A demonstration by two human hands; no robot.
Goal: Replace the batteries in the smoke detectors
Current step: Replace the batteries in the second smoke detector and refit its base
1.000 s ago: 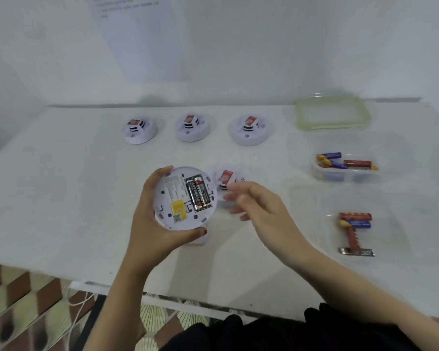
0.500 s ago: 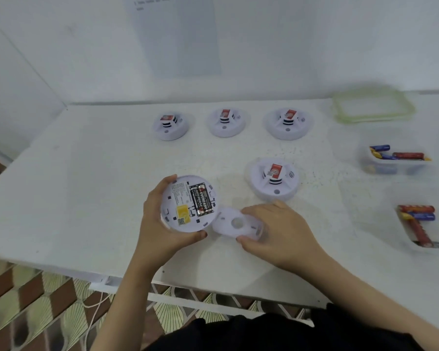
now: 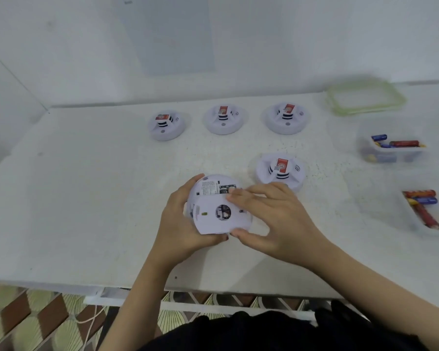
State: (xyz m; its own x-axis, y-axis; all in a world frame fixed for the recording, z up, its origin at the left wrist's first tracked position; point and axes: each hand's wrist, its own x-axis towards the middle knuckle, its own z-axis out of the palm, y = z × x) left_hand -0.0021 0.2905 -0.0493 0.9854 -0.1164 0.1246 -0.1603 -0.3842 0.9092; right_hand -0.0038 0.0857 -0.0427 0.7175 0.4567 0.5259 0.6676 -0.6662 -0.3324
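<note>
My left hand point(image 3: 178, 221) grips a round white smoke detector point(image 3: 208, 184), held back side up above the table's near middle. My right hand point(image 3: 271, 219) holds the detector's white back plate point(image 3: 213, 219), which has a round hole in its middle, and lays it over the detector's back. The plate hides most of the battery bay. A fourth white detector point(image 3: 280, 172) with a red sticker sits just behind my right hand. Three more detectors point(image 3: 166, 125) point(image 3: 223, 120) point(image 3: 287, 119) stand in a row at the back.
A clear tub of batteries point(image 3: 393, 149) stands at the right. A second clear tub point(image 3: 425, 211) with red and blue batteries lies nearer, at the right edge. A green-rimmed lid point(image 3: 365, 98) lies at the back right. The white table's front edge point(image 3: 61, 282) runs below my wrists.
My right hand picked the back plate up from the table beside the detector and brought it over the detector's back, covering the batteries. The left hand kept its hold.
</note>
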